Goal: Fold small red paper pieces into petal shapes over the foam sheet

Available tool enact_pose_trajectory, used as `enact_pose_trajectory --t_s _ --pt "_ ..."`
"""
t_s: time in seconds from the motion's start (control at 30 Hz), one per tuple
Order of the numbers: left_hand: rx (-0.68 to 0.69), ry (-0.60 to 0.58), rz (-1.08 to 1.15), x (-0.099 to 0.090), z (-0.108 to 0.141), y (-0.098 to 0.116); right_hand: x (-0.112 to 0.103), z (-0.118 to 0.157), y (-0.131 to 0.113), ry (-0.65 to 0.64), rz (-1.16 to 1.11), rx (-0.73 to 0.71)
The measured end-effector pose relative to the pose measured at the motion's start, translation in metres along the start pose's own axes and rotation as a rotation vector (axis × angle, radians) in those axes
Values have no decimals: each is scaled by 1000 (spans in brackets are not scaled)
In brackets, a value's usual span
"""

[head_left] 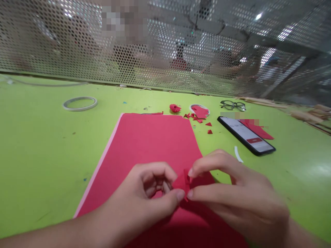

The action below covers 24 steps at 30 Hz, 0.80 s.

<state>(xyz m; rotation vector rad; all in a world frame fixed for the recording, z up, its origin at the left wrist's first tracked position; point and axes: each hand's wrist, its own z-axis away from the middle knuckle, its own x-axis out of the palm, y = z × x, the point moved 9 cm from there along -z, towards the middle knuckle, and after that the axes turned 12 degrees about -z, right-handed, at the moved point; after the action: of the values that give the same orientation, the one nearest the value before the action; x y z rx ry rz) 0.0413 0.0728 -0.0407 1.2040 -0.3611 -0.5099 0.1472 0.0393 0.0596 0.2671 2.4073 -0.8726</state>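
Observation:
A small folded red paper piece (181,183) is held between both hands, above a stack of red paper sheets (155,141). My left hand (152,193) pinches its left corner between thumb and fingers. My right hand (232,193) grips the right edge with thumb and index finger, one fingertip at the top and one lower down. Beyond the sheets lie a round pleated red paper piece (175,108) and several small red paper triangles (209,132). Part of the folded piece is covered by my fingertips.
On the green table (46,148), a white tape roll (80,103) lies at the left. A phone (247,135), eyeglasses (232,105) and a white paper strip (238,154) lie to the right. A perforated metal screen (155,65) borders the back, with people behind it.

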Motion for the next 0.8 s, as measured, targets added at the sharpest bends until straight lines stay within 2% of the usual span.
enact_pose_trajectory --t_s 0.13,0.3,0.47,0.63,0.7,0.8 --pt "-36 -52 -84 5 2 -3 1 3 -4 7 63 -10" --pt "21 -27 -98 1 2 -1 3 3 6 -25 -124 48" --pt "37 -13 -167 1 1 1 14 3 32 -52 -393 368" --pt "80 4 -245 3 0 6 27 18 51 8 -594 678" --pt "104 3 -248 4 0 6 31 26 56 50 -661 764" --pt "111 -13 -259 6 0 5 34 34 58 117 -714 813"
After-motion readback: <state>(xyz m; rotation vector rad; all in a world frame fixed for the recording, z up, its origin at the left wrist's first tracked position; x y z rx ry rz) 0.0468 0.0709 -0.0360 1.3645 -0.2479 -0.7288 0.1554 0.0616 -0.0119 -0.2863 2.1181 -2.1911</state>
